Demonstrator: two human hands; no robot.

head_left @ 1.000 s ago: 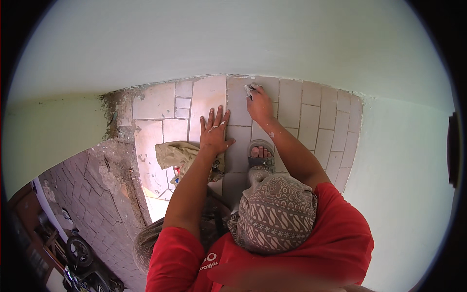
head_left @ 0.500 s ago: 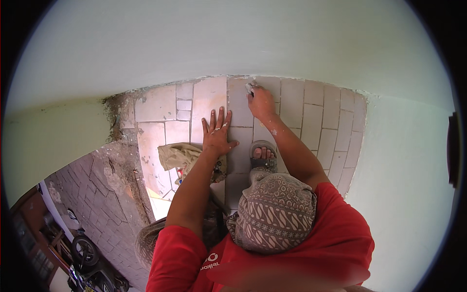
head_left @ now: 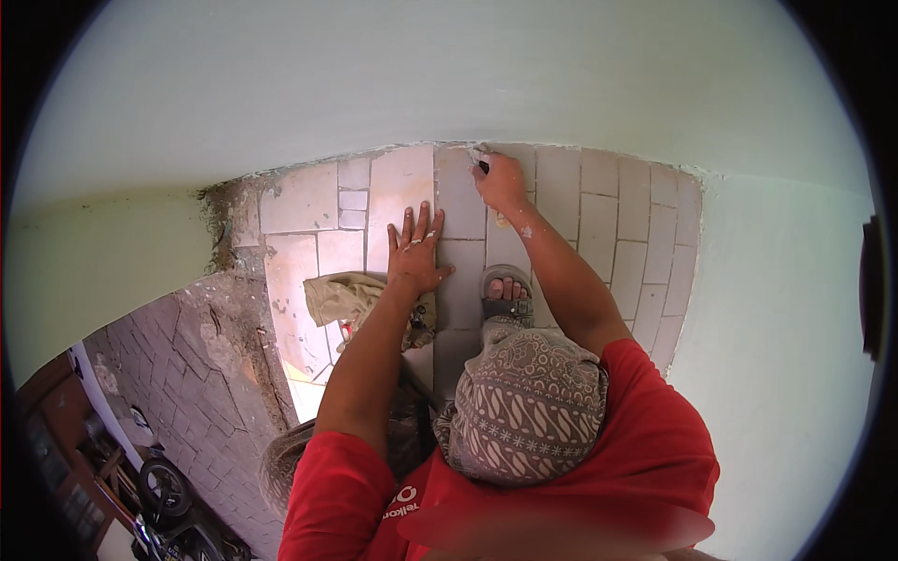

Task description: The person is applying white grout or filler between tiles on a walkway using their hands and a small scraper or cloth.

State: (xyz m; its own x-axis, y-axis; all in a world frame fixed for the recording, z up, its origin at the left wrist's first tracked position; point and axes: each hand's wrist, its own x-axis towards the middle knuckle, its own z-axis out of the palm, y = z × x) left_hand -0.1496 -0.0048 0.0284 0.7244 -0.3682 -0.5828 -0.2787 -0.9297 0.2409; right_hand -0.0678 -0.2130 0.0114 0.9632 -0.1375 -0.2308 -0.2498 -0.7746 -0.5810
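Observation:
My left hand (head_left: 416, 257) lies flat on the tiled floor (head_left: 552, 178) with its fingers spread and white smears on them. Just below it, a crumpled khaki cloth (head_left: 332, 294) rests on the tiles, partly under my forearm, with small colored items half hidden beside it. My right hand (head_left: 503, 184) grips a small dark tool (head_left: 485, 166) with pale paste on it, at the seam where the tiles meet the light wall (head_left: 486, 79). The tool's tip is too small to make out clearly.
A sandalled foot (head_left: 505, 290) stands between my arms. A pale wall (head_left: 767, 309) bounds the right, another wall (head_left: 103, 252) the left. Grey paving (head_left: 192, 393) lies lower left, with a motorcycle (head_left: 164, 486). Patterned fabric (head_left: 519, 411) covers my raised knee.
My right hand has moved a little up toward the foot of the wall with the tool. My left hand stays spread on the tiles.

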